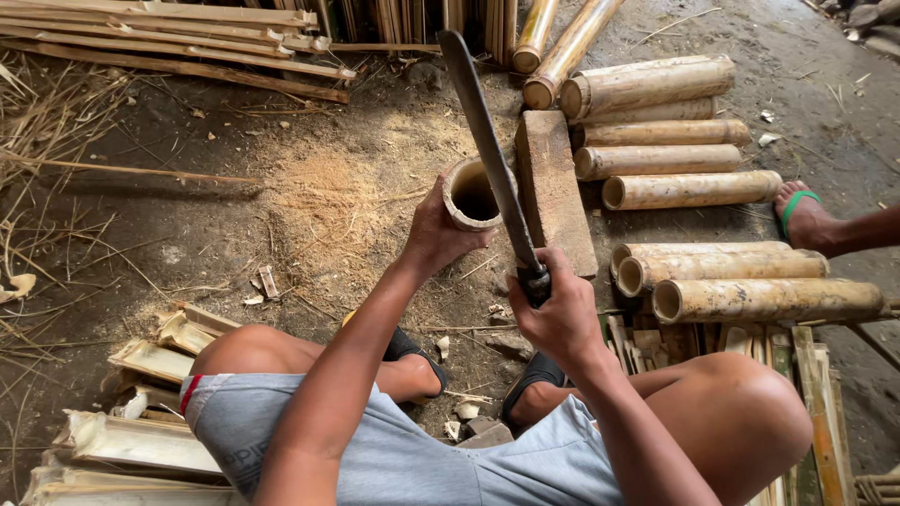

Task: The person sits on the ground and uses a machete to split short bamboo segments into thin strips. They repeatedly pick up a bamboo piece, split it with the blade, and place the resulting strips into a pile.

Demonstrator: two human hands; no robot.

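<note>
1. Bamboo is everywhere we look: our left hand point(436, 234) wraps around the side of an upright bamboo tube point(471, 195), fingers closed on its wall, open end facing up.
2. Our right hand point(560, 314) is fully closed around the handle of a long machete point(489, 155), whose blade runs up and across the tube's rim. We think the edge rests on the rim's right side, though from this angle we cannot tell whether it has bitten in.
3. The tube stands on the dirt floor point(187, 225) just beside a wooden block point(555, 187), between our knees and a patch of sawdust point(328, 183).
4. As we judge it, this tube is not yet split: its rim looks whole and round.
5. Done work seems to lie at our left: split pieces point(141, 431) stacked by our thigh, pale insides showing.
6. Work left seems to lie at our right: whole round lengths point(675, 159) piled past the block, and more point(750, 281) nearer our knee.
7. Long strips point(169, 37) lie along the far edge.
8. Another person's foot in a green-strapped sandal point(802, 220) rests near the round lengths, well apart from our hands.
</note>
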